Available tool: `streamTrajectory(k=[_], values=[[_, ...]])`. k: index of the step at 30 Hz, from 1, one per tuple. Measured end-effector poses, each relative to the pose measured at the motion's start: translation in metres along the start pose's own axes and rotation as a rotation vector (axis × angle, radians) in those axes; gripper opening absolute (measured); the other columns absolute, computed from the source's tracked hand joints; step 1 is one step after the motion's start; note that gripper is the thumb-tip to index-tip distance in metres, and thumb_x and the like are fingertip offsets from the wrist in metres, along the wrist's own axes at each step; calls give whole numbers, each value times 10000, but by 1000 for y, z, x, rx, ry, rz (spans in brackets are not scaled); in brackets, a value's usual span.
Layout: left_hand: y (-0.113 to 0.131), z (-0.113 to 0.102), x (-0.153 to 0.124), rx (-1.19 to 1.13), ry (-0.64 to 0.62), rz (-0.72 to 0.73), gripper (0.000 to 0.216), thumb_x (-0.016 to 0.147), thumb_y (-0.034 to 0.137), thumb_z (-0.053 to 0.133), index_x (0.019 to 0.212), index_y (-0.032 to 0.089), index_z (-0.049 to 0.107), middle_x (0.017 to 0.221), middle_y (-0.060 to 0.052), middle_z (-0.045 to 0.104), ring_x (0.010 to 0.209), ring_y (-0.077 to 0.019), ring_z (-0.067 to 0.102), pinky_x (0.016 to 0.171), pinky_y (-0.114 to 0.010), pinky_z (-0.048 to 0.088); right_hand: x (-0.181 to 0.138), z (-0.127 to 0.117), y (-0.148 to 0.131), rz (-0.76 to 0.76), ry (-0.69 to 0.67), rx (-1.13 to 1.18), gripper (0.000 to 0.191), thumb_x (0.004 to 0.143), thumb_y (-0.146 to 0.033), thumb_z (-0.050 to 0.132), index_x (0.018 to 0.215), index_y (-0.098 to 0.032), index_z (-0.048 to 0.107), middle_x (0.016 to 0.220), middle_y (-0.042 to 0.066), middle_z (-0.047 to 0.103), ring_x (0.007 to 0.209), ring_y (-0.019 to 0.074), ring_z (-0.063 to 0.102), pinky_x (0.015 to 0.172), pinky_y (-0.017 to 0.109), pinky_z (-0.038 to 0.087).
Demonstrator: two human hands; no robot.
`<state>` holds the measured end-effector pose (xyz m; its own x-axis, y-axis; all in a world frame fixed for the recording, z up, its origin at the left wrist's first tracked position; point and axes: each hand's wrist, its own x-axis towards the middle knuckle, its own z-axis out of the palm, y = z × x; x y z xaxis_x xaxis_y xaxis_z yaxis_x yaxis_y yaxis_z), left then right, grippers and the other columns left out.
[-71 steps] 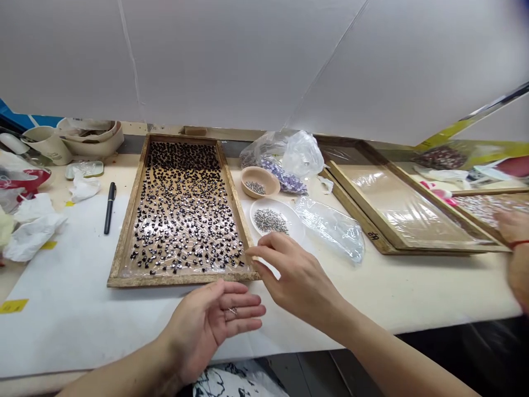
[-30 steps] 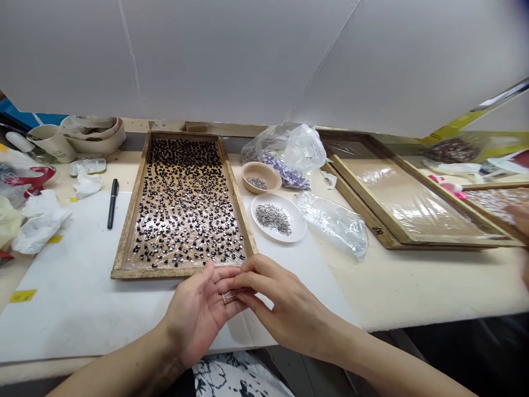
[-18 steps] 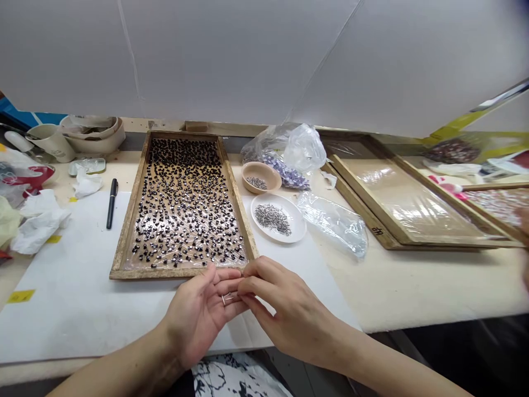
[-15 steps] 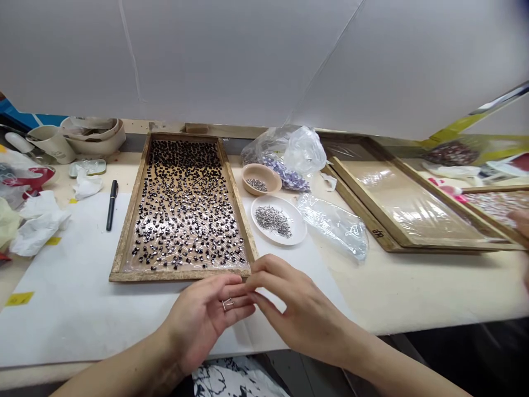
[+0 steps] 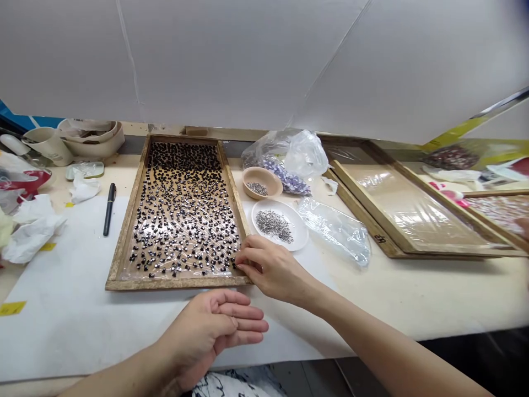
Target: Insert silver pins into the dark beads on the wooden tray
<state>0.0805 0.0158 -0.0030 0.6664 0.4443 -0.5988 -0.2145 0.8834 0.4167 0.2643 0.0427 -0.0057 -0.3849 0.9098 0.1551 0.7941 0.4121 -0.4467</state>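
- One left hand [image 5: 211,328] is opened out, fingers straight, thumb across them.
- The right hand [image 5: 270,269] touches the wooden tray [image 5: 177,283], fingertips close together; any grip cannot be told.
- Black pieces [image 5: 185,215] lie ahead-left of the right hand.

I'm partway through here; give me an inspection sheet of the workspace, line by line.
Surface: pale table; white sheet under the wooden tray.
Things: black pieces across the tray; small metal pieces in a white dish and tan bowl.
Clutter: pen, crumpled tissues, clear plastic bag.
Hands: left hand before the tray, thumb folded across, any grip hidden; right hand at the tray's near right corner, grip unclear.
Cables: nothing seen.
Surroundings: pale panel behind; overlapping wooden frames to the right; another person's hand, blurred, at the right edge.
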Motion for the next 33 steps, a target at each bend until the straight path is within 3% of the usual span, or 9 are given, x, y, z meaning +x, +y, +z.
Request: streamTrajectory(k=[15, 20, 24, 29, 33], values=[[0, 1, -1, -3, -3, 12, 210, 693, 89, 637, 898, 81, 594, 958, -184, 673, 890, -269, 668, 882, -431, 452, 2, 1, -1, 3, -36, -39, 190, 799, -85, 497, 743, -168, 659, 740, 37, 566, 704, 142, 535, 612, 260, 423], [2, 2, -3, -33, -8, 39, 196, 727, 84, 611, 922, 80, 587, 965, -175, 679, 909, -268, 665, 906, -427, 444, -4, -9, -2, 28, -5, 76, 206, 790, -73, 528, 914, -178, 655, 848, 51, 576, 764, 147, 561, 661, 281, 472], [4, 2, -4, -116, -51, 82, 195, 818, 175, 534, 952, 47, 594, 985, -209, 672, 954, -289, 646, 932, -444, 425, -17, -18, -16, 23, 116, 185, 178, 815, -81, 509, 878, -190, 635, 837, 41, 562, 769, 136, 558, 667, 274, 477], [5, 1, -4, -231, -104, 105, 378, 916, 284, 354, 1004, 15, 605, 961, -187, 668, 882, -208, 640, 901, -366, 432, -32, -15, -44, -53, -4, 278, 212, 839, -81, 476, 905, -197, 640, 839, 46, 558, 754, 134, 536, 639, 261, 463], [5, 1, -3, -244, -155, 130, 411, 923, 316, 338, 1003, 25, 617, 959, -170, 664, 872, -185, 622, 851, -307, 431, -35, -4, -52, -85, 4, 245, 206, 863, -108, 462, 938, -189, 635, 845, 60, 581, 767, 154, 524, 655, 290, 456]])
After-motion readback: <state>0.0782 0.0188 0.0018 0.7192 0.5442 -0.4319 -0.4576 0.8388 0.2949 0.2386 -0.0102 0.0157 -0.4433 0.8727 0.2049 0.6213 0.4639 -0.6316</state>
